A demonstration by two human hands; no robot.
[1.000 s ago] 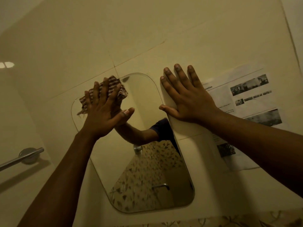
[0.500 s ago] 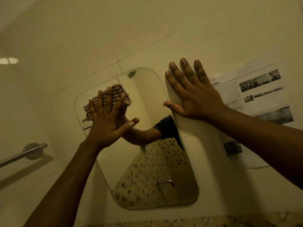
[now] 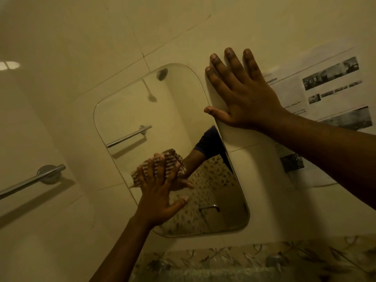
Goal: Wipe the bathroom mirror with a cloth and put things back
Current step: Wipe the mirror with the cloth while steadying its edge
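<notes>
on the wall (image 3: pixel 101 37) the mirror (image 3: pixel 142 110) now shows its upper half uncovered, where the wiping was going on a second ago. the right hand (image 3: pixel 238 92) stays flat on the wall just beside the mirror's right edge, fingers straight and spread, thumb at the edge, bracing and holding nothing. the left hand (image 3: pixel 160 192) has swept from the top left corner down to the lower left of the glass, fingers spread and straight, pressing the cloth (image 3: pixel 168 159) flat against it, so i judge the wipe about half done, with the lower part and the tidying still to do.
</notes>
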